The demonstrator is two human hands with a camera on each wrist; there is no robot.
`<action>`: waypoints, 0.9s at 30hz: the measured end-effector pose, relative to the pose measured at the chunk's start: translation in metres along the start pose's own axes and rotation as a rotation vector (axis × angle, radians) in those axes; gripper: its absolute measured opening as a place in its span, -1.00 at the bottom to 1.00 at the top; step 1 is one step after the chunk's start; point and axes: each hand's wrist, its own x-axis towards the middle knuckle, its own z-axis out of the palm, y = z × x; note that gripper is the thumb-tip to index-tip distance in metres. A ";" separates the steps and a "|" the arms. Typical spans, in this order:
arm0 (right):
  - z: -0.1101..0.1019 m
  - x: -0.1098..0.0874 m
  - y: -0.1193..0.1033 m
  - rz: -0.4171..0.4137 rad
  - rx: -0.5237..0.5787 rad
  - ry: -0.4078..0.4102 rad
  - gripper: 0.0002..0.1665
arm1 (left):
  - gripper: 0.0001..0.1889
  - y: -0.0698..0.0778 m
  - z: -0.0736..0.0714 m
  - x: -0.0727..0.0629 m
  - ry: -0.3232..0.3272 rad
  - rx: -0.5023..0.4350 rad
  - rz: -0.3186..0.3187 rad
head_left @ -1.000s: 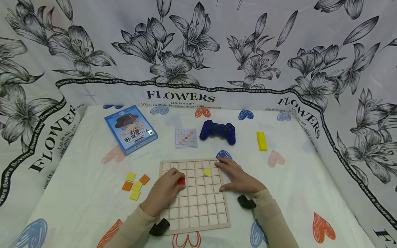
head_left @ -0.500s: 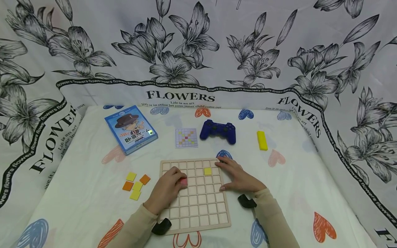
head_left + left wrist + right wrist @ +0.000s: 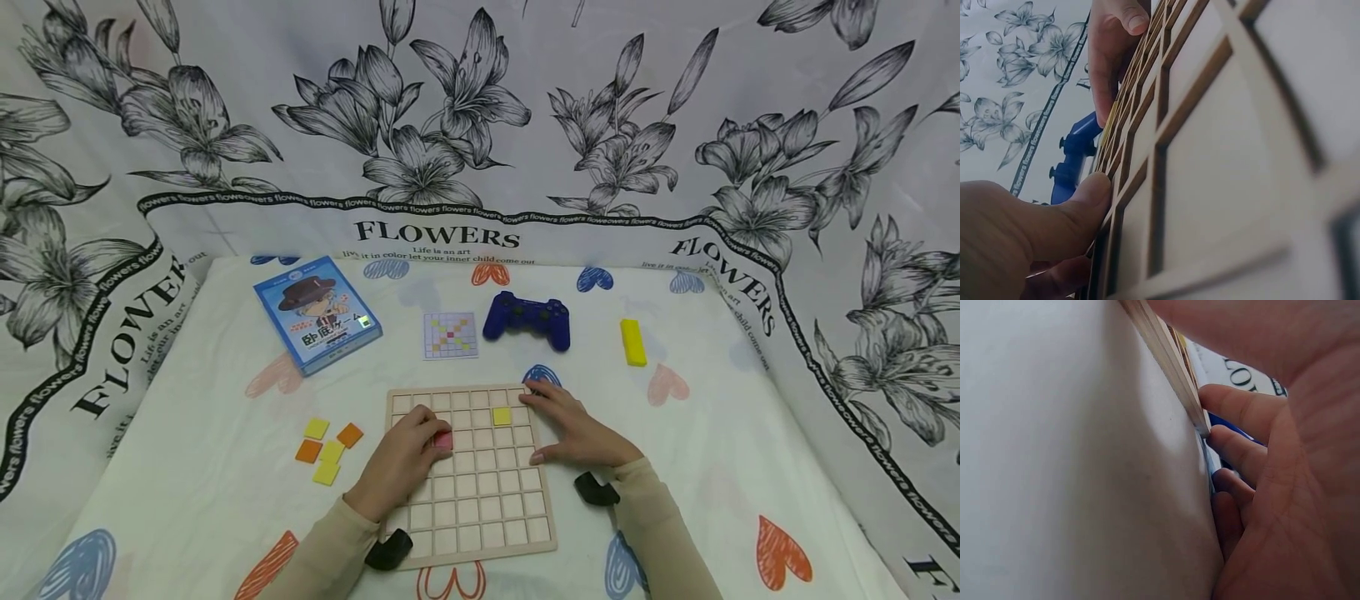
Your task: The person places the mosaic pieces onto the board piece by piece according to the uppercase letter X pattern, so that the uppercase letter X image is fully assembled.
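Note:
A wooden grid board [image 3: 480, 533] lies flat in the middle of the table, in front of the person. On its left part, my left hand [image 3: 397, 462] pinches a red tile [image 3: 444, 442] between thumb and fingers, low over the cells. The left wrist view shows the thumb [image 3: 1088, 200] close to the grid, while the tile is hidden there. My right hand [image 3: 581, 429] touches the board's right edge with fairly straight, spread fingers. In the right wrist view its fingers [image 3: 1235, 406] meet the board's side. A yellow tile [image 3: 501, 416] sits in an upper right cell.
Several yellow and orange tiles [image 3: 331, 451] lie left of the board. Behind it are a blue box [image 3: 318, 317], a small pattern card [image 3: 450, 336] and a blue game controller [image 3: 527, 319]. A yellow block [image 3: 633, 342] lies to the right.
My left hand and the red tile have shifted slightly to the right over the board. The tile's visible face looks paler. My right hand has stayed at the board's edge.

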 end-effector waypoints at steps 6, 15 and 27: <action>-0.001 0.001 -0.001 0.017 -0.001 0.009 0.10 | -0.71 0.003 -0.016 0.000 -0.020 0.000 -0.005; 0.004 -0.010 -0.001 0.052 0.015 0.026 0.11 | -0.78 -0.015 -0.059 -0.033 0.212 0.139 -0.089; 0.007 -0.006 -0.003 0.020 0.025 0.026 0.10 | -0.73 -0.071 -0.079 -0.069 0.273 0.214 -0.527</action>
